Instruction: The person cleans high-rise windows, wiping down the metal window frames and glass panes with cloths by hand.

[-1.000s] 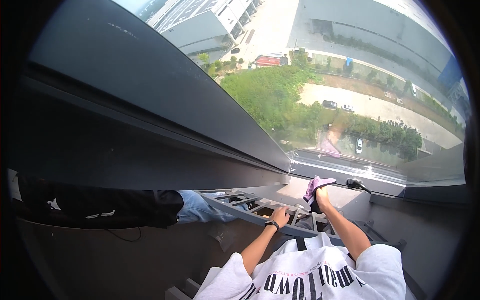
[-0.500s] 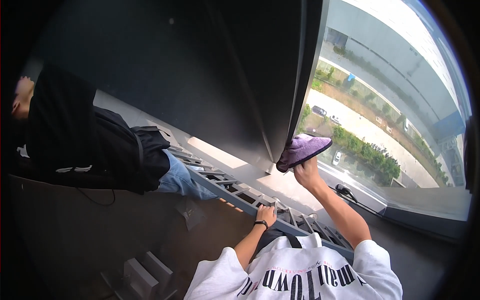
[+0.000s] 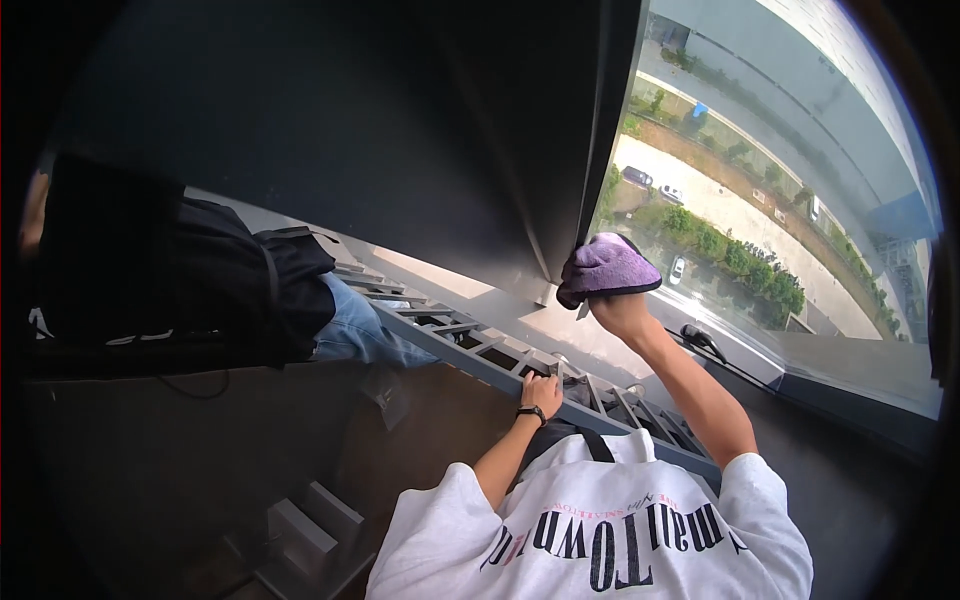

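A purple cloth (image 3: pixel 615 268) with a dark edge is bunched in my right hand (image 3: pixel 622 312), which is closed on it. The cloth sits at the corner where a dark panel (image 3: pixel 400 150) meets the window glass (image 3: pixel 740 210), and it covers most of my fingers. Lower down, my left hand (image 3: pixel 542 396), with a dark band at the wrist, is closed over the edge of a grey slatted metal rail (image 3: pixel 490 365). Its fingertips rest between the slats and are partly hidden.
Another person in a black top (image 3: pixel 150 280) and blue jeans (image 3: pixel 365 330) is at the left, by the rail. A dark, handle-like fitting (image 3: pixel 703 342) sits on the window frame. Grey block-shaped metal pieces (image 3: pixel 303 528) lie low at the left. Trees and parked cars show outside.
The whole view has tilted, so most surroundings sit higher in the picture. The cloth has bunched differently in my right hand, still at the window corner. My left hand stays on the rail.
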Available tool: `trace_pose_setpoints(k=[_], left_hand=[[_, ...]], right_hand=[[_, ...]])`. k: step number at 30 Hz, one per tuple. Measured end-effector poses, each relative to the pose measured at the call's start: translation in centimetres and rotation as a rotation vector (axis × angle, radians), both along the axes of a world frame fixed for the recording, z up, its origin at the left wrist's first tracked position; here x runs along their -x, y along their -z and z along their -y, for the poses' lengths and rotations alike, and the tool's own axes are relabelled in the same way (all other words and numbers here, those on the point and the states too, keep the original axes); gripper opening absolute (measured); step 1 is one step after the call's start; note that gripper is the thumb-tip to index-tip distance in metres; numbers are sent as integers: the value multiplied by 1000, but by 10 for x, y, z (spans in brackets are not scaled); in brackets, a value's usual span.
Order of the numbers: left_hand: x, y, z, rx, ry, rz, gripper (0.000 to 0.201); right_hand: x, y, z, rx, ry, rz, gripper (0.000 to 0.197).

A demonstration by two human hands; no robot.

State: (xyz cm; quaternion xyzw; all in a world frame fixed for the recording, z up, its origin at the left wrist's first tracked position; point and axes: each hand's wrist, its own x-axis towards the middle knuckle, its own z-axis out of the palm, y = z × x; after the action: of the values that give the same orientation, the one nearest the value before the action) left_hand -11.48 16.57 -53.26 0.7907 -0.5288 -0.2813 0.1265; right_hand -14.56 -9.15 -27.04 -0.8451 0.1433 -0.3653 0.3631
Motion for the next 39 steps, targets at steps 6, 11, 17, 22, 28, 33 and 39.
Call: trace_pose_setpoints(k=[6,11,17,22,28,33,39], left_hand=[[-3,8,3,-10,-37,-64,9],[-5,5,0,-32,-13,-75,10],[-10,5,5,-127,-50,-144,9],[-11,7,5,-152,-52,-129,10],[-9,-1,-1,-154,-17,-127,13],[-10,-2,-5,-146,2,-146,19],[-12,-16,-4,-152,34,-200,22]], right_hand=[[-6,-25,6,289,70,66,11],[3,10,4,319,128,-112,14],[10,50,5,270,89,-268,16],[10,99,1,188,151,-372,7],[13,127,-3,181,142,-625,13],[7,182,-6,244,168,-551,17],[1,185,-1,-8,178,-722,11]])
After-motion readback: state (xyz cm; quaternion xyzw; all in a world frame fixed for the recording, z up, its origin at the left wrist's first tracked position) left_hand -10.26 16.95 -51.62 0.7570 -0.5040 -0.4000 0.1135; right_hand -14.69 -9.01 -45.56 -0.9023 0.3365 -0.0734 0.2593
